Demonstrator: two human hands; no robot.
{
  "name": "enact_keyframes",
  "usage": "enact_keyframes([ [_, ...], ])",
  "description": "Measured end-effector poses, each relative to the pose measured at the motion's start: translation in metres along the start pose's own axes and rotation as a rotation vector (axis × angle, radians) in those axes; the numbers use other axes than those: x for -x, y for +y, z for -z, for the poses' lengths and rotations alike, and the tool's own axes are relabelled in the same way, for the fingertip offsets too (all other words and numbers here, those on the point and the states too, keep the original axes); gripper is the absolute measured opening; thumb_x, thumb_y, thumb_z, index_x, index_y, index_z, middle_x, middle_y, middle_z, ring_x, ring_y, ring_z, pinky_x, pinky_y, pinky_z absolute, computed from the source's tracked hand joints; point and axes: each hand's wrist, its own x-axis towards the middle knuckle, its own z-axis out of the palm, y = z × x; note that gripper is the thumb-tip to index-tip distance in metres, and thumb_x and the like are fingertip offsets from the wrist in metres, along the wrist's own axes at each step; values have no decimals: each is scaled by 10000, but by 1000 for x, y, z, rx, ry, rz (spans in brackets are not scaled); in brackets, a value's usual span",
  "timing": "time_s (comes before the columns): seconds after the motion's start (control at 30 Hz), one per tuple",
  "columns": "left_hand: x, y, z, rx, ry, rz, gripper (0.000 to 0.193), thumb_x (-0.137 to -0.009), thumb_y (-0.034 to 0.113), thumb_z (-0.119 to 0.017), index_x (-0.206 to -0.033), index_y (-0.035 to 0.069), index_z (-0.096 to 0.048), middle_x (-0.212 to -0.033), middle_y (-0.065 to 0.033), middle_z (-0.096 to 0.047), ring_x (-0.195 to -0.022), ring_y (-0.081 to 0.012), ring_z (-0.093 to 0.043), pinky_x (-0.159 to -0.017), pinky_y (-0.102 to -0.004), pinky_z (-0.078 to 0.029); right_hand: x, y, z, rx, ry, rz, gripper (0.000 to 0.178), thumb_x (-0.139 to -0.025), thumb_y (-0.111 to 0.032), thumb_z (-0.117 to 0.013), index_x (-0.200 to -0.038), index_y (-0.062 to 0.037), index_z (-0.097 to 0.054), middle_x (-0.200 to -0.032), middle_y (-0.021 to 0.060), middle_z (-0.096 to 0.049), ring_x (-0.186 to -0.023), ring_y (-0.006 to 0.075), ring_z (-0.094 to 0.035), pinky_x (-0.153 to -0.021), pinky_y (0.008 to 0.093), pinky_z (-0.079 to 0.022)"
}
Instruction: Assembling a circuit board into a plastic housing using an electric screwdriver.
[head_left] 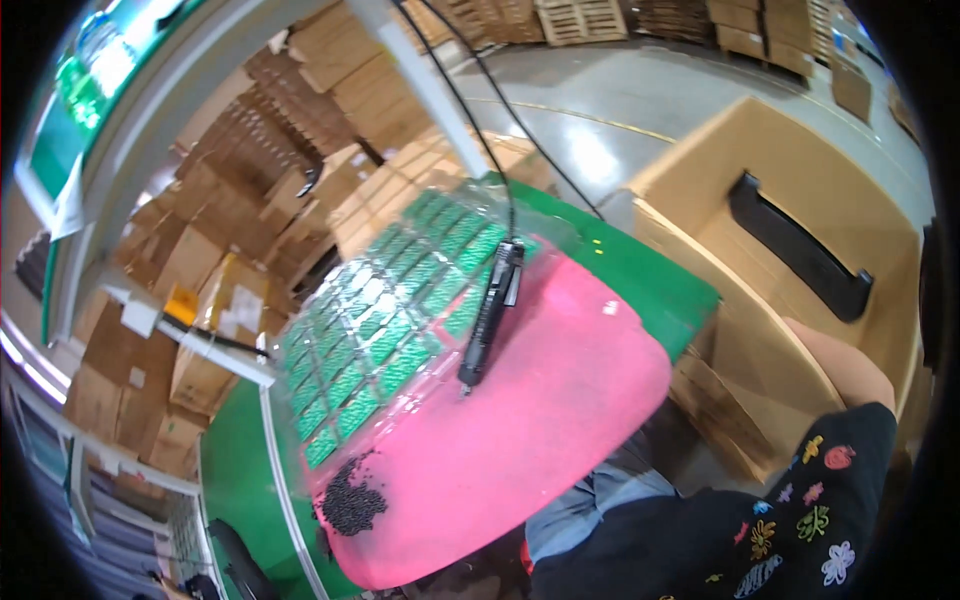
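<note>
My right forearm point(843, 367) reaches over the near wall of a large open cardboard box point(690, 262) on the right. The hand at its end is hidden behind that wall, so its fingers do not show. Inside the box, a long curved black plastic piece point(800, 247) leans on the far side, apart from the visible arm. My left hand is outside the picture. On the pink mat point(540, 390) lies a black electric screwdriver point(490, 315), its cable running up. Beside it sits a clear plastic tray of green pieces point(385, 340). A pile of small black screws point(352, 500) rests at the mat's left end.
The mat covers part of a green bench point(640, 275) with a metal frame point(420, 80). A second black curved piece point(238, 560) lies at the lower left. Stacked cardboard boxes point(350, 85) and pallets point(582, 20) stand beyond the bench.
</note>
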Motion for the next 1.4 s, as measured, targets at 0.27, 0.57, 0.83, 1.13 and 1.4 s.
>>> enact_keyframes([
  [0.27, -171, 0, 179, -84, 147, 17, 532, -891, 384, -673, -1261, 24, -542, -1143, -156, -630, -1011, -282, -624, -858, -440, -496, 64, -107, 33, 451, 362, -178, 892, -807, -344, -703, -1479, 7, -232, -1534, 235, -252, -1418, 419, -247, -1159, 452, -286],
  [0.57, -68, -37, 5, -554, -48, -264, 514, -942, 73, -510, -1445, 40, -410, -1418, -155, -476, -1299, -224, -445, -1060, -370, -360, 67, -119, 56, 427, 180, -236, 875, -829, -243, -628, -1533, -64, -140, -1569, 213, -220, -1460, 395, -173, -1180, 472, -249],
  [0.83, 2, -59, -95, -573, -548, -593, 206, -852, -123, -427, -812, -26, -603, -845, -78, -605, -704, -115, -517, -642, -235, -417, 68, -102, 77, 561, 418, -237, 905, -785, -216, -620, -1541, -110, -134, -1580, 217, -183, -1468, 396, -159, -1157, 544, -238],
  [1.13, 56, -88, -161, -677, -1041, -700, 267, -665, -171, -487, -780, 4, -652, -809, -107, -644, -739, -240, -609, -641, -327, -473, -7, -3, 85, -106, 382, -145, 352, -920, -279, -568, -978, 68, -554, -665, 169, -576, -471, 298, -569, -429, 486, -524],
  [1.4, 63, -97, -155, -600, -1125, -669, 264, -629, -162, -490, -769, -3, -647, -807, -104, -641, -753, -253, -612, -664, -344, -483, -23, 11, 67, 276, 495, 302, 409, -959, -294, -557, -929, 108, -624, -731, 206, -636, -652, 329, -612, -672, 464, -513],
])
